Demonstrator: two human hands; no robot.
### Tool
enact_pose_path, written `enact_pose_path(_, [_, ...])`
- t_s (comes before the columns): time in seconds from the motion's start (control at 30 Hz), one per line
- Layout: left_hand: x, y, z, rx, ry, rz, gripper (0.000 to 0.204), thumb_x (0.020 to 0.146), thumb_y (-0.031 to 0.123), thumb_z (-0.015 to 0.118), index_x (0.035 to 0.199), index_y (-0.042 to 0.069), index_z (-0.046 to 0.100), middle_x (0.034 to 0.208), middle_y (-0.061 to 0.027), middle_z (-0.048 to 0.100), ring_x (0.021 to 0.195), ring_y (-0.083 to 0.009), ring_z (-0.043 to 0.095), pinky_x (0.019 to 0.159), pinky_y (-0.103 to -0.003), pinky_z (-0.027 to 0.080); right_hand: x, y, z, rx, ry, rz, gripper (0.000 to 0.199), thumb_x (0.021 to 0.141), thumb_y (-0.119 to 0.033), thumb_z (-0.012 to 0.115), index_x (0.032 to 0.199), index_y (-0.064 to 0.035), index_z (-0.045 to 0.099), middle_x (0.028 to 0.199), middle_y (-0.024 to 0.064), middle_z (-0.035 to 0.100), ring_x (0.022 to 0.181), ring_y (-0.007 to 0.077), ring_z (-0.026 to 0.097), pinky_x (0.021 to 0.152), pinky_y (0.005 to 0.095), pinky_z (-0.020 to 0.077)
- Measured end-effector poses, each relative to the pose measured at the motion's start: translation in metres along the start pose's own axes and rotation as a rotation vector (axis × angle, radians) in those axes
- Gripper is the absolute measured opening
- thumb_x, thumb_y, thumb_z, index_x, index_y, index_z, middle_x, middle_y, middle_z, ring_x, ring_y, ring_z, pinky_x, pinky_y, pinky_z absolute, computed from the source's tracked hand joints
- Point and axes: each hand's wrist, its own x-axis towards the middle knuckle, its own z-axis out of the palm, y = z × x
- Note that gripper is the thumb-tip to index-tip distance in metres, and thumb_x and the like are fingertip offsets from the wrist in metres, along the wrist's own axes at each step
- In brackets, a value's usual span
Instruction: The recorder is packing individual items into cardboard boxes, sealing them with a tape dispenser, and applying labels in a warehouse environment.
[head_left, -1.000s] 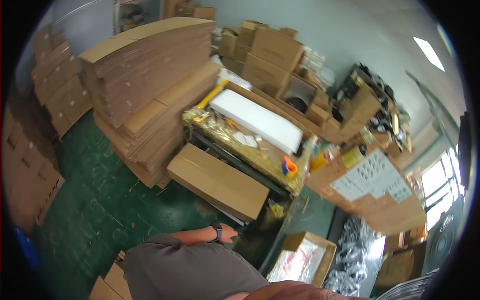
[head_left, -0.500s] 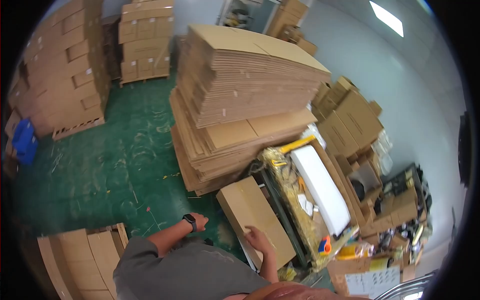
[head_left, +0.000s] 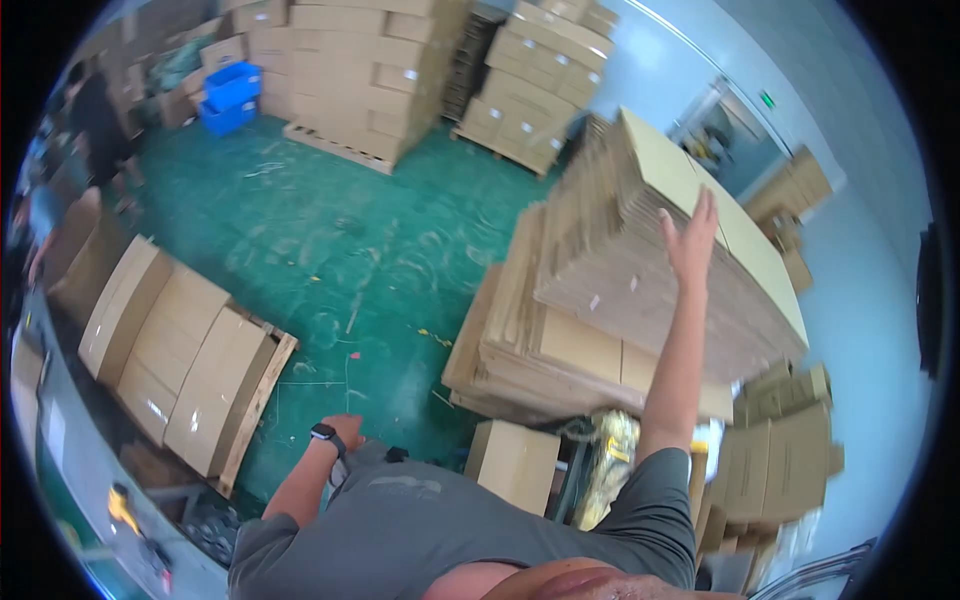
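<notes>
Green floor (head_left: pixel 370 240) fills most of the middle, pale blue wall (head_left: pixel 860 270) at right. Biggest item: tall stack of flat cardboard (head_left: pixel 620 265), right of centre, next to the wall; it sits on wider cardboard layers (head_left: pixel 580 345), edges slightly uneven. Large pile of cartons (head_left: pixel 340 75) on a pallet at the back, smaller pile of cartons (head_left: pixel 530 90) to its right, also on a pallet. Lower left: low pallet (head_left: pixel 262 400) carrying folded cardboard (head_left: pixel 170 345). Grey worktop (head_left: pixel 90 455) along the left edge, bent by the lens. More cartons (head_left: pixel 770 460) at right, below the tall stack. Two other people far left, one in dark clothes (head_left: pixel 95 125), one in blue (head_left: pixel 45 212), partly cut off by the rim. Brown carton (head_left: pixel 515 465) on the near side of the stack, close to the wearer's body. Two blue bins (head_left: pixel 230 95), one on the other, beside the large pile. Right hand (head_left: pixel 690 240) raised in front of the tall stack's top, grip open, fingers spread, holding nothing; contact with the sheets can't be told. Left hand (head_left: pixel 346 430) low near the waist, over the floor; grip unclear, can't tell. Dark watch (head_left: pixel 325 434) on the left wrist. Yellow tool (head_left: pixel 122 507) on the worktop.
</notes>
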Motion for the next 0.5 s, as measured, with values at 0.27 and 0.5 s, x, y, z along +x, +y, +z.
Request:
enact_pose_path(0.27, [-0.064, 0.040, 0.059, -0.302, 0.071, -0.259, 0.062, 0.093, 0.046, 0.067, 0.144, 0.011, 0.059, 0.137, -0.0211, 0.066, 0.124, -0.0390, 0.064, 0.104, -0.050, 0.052, 0.018, 0.027, 0.081, -0.055, -0.122, 0.034, 0.071, 0.090, -0.058, 0.074, 0.123, 0.0049, 0.069, 0.119, 0.0261, 0.072, 0.113, 0.0430, 0.068, 0.096, 0.0485, 0.0545])
enact_pose_path(0.5, [-0.062, 0.069, 0.002, -0.386, 0.255, -0.061, 0.053, 0.094, 0.044, 0.071, 0.136, 0.012, 0.064, 0.122, -0.0193, 0.072, 0.111, -0.0389, 0.069, 0.091, -0.048, 0.057, -0.043, -0.030, 0.007, 0.056, -0.091, -0.038, 0.058, 0.077, 0.002, 0.068, 0.134, -0.0057, 0.067, 0.132, 0.0174, 0.069, 0.122, 0.0400, 0.064, 0.104, 0.0467, 0.0507])
